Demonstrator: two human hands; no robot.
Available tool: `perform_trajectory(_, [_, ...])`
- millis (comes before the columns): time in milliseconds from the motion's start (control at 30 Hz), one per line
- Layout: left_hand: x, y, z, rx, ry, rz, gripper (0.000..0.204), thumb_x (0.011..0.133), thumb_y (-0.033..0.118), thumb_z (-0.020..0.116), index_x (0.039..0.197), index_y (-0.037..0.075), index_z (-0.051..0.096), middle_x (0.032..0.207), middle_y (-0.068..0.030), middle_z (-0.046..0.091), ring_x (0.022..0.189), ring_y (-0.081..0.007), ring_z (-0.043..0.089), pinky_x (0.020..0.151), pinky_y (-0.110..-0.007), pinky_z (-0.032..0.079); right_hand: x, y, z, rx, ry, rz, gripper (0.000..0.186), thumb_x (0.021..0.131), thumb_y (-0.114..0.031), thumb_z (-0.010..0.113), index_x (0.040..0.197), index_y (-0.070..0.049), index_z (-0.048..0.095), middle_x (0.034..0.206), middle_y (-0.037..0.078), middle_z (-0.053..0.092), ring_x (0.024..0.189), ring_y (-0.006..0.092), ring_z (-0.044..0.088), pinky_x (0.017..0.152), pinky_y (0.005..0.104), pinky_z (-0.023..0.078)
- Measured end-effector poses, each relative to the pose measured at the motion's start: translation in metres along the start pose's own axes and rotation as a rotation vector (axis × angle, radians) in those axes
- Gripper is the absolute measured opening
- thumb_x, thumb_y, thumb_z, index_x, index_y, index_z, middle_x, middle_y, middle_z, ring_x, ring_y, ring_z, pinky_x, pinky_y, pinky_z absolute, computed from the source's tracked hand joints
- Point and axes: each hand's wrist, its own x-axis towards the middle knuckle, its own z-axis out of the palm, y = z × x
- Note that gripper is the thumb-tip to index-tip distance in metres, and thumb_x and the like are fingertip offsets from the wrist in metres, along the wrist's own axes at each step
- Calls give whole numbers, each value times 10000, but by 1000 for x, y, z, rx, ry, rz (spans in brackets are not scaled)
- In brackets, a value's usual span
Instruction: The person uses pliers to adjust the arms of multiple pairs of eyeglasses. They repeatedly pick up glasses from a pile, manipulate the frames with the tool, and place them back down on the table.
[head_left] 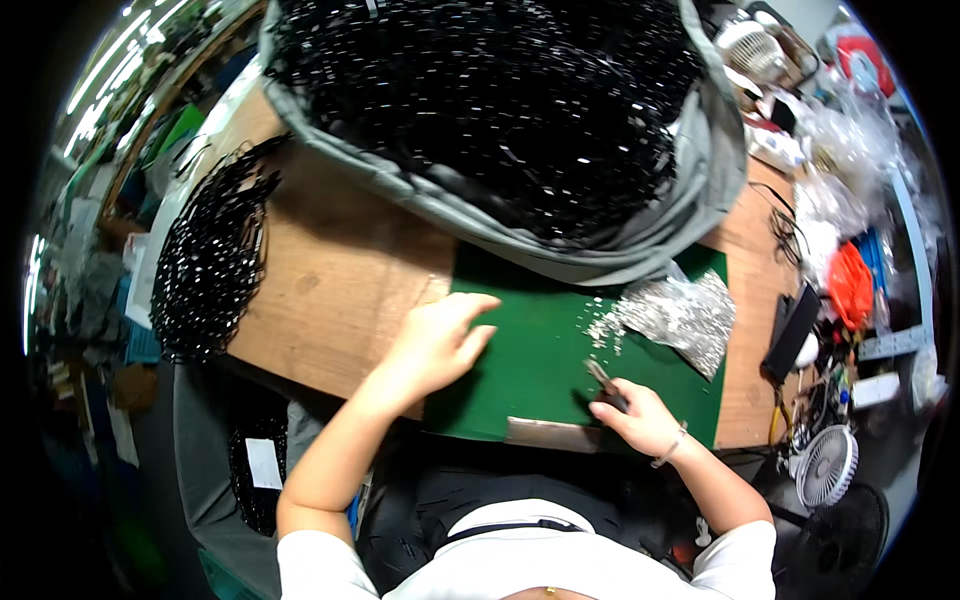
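Observation:
My right hand (645,420) grips a pair of pliers (604,384) with dark handles, the metal jaws pointing away from me over a green mat (530,365). My left hand (437,340) hovers at the mat's left edge, thumb and fingers apart, with nothing between them. Just beyond the pliers lie small silvery metal pieces (606,327), spilled from a clear plastic bag (685,315) full of them. A large grey fabric bag (420,190), heaped with shiny black strands (500,110), stands on the far side of the mat.
A bundle of black strands (212,265) hangs over the wooden table's (320,300) left side. At the right are a black cable (788,235), a dark box-shaped object (790,332), yellow-handled pliers (778,420), a white fan (827,466) and an orange plastic bag (849,285).

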Motion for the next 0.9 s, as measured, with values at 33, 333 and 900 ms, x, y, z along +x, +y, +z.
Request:
perform_trajectory(33, [12,14,13,-2,-3,26,237,747,103,604,972,32,576,906,-132,606,763,-251,601,642,-312,481,-1,0,0,14,-9,12,305,779,-275,591,881,8,544,729,148,584,684,220,571,635,320,444])
perform_trajectory(333, [134,60,11,468,549,319,118,795,107,561,872,23,593,781,-118,596,677,-277,578,618,-339,461,-16,27,1,254,92,-117,237,793,-242,581,837,-13,542,651,63,535,605,121,488,578,279,417])
perform_trajectory(900, [-5,113,-34,-1634,-99,-16,388,876,224,468,1154,-13,335,868,-190,578,553,-174,583,516,-267,510,-16,19,23,-734,257,-405,429,657,-93,604,1047,22,467,1045,139,460,752,255,542,671,341,426])
